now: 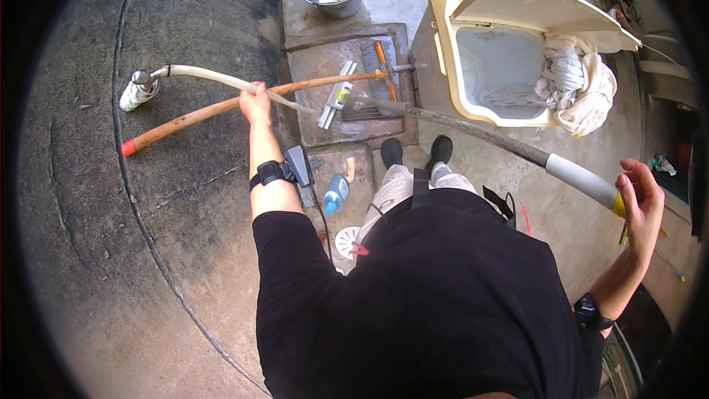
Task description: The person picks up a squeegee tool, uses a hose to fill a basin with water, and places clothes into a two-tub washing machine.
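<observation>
Head view: left hand [255,102] is clenched around a cream hose [214,78] and a brown wooden pole [207,112] above the wet concrete floor [185,199]; right hand [641,203] curls around a long handle's [583,179] white end, beside the open washing machine [443,52].

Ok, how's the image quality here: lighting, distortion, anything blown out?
Head view: soft, even daylight with no hard shadows; strong fisheye bending with a black vignette at the rim; the cloths in the washing machine look nearly overexposed; left hand and right hand are sharp.
</observation>
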Demonstrator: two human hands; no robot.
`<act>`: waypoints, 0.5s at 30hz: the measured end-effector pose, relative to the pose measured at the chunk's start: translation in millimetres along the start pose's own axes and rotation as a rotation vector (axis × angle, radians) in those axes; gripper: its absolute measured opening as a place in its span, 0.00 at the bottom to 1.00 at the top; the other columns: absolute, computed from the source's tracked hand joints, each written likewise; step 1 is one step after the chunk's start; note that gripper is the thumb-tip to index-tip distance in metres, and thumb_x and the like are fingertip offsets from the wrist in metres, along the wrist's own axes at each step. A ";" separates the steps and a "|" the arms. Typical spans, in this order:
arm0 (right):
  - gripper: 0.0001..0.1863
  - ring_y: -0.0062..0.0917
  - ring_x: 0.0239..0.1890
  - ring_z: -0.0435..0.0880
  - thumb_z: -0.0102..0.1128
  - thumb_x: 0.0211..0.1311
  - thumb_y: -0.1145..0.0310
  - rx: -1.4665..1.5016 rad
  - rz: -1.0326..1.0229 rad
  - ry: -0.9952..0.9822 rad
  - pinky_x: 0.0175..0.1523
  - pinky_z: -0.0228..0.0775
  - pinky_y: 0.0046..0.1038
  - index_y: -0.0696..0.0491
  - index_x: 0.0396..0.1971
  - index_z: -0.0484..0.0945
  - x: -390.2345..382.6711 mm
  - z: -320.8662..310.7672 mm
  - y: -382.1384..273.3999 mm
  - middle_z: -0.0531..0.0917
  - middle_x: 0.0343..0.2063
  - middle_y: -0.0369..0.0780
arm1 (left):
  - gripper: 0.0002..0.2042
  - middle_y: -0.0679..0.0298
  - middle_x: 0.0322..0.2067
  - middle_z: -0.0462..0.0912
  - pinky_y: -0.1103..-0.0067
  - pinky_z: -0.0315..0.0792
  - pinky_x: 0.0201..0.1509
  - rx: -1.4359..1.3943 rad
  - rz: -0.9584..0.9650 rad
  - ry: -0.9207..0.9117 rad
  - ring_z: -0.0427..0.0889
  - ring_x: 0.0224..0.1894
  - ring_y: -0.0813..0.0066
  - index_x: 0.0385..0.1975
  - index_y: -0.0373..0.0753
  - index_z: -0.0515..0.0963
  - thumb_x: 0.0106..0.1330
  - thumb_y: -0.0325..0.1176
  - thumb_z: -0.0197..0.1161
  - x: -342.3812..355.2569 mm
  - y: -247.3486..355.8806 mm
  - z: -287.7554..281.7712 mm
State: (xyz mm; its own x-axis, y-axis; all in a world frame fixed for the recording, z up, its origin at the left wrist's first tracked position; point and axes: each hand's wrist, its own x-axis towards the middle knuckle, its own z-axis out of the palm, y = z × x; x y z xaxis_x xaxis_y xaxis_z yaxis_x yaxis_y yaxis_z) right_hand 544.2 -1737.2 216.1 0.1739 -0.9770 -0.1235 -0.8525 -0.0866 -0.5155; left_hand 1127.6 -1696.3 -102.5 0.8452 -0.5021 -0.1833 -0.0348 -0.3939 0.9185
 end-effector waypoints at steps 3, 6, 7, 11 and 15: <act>0.11 0.15 0.23 0.70 0.56 0.51 0.68 -0.004 0.002 -0.011 0.29 0.63 0.16 0.57 0.34 0.74 2.0 0.4 -1.7 0.73 0.20 0.35 | 0.05 0.65 0.24 0.74 0.81 0.68 0.30 -0.025 0.070 0.018 0.72 0.27 0.78 0.28 0.36 0.70 0.53 0.22 0.56 0.9 -0.9 9.7; 0.11 0.16 0.23 0.71 0.56 0.51 0.68 -0.022 0.007 -0.008 0.30 0.64 0.17 0.56 0.34 0.74 0.9 -1.7 -3.5 0.74 0.20 0.35 | 0.04 0.65 0.25 0.74 0.82 0.68 0.27 -0.155 0.043 0.005 0.72 0.26 0.78 0.28 0.36 0.70 0.53 0.22 0.56 -4.0 8.1 13.9; 0.11 0.16 0.22 0.71 0.56 0.51 0.68 -0.038 0.008 0.001 0.30 0.64 0.17 0.56 0.34 0.74 -0.2 -2.9 -4.2 0.74 0.21 0.36 | 0.05 0.65 0.25 0.74 0.82 0.68 0.27 -0.108 0.020 -0.002 0.72 0.25 0.78 0.29 0.36 0.70 0.53 0.22 0.56 -6.8 11.8 13.5; 0.11 0.16 0.23 0.71 0.56 0.51 0.67 -0.038 0.011 -0.001 0.29 0.65 0.17 0.56 0.34 0.74 -0.1 -3.3 -2.2 0.74 0.20 0.36 | 0.04 0.64 0.24 0.75 0.81 0.68 0.32 0.115 0.075 0.018 0.74 0.27 0.77 0.28 0.35 0.72 0.52 0.25 0.57 -1.5 -7.4 -14.8; 0.11 0.17 0.23 0.71 0.56 0.52 0.67 -0.013 0.005 -0.018 0.29 0.65 0.17 0.55 0.34 0.74 1.9 -0.7 2.0 0.74 0.21 0.36 | 0.06 0.60 0.27 0.78 0.79 0.68 0.39 0.345 0.103 0.028 0.76 0.32 0.74 0.29 0.35 0.73 0.51 0.26 0.57 -1.9 -13.7 -39.4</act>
State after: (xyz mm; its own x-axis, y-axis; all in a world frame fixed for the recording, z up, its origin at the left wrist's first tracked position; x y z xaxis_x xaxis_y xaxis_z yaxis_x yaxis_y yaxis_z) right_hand 542.5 -1739.4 215.5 0.1785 -0.9738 -0.1406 -0.8596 -0.0848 -0.5039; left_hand 1147.4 -1659.6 -100.9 0.8419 -0.5333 -0.0823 -0.2944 -0.5818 0.7582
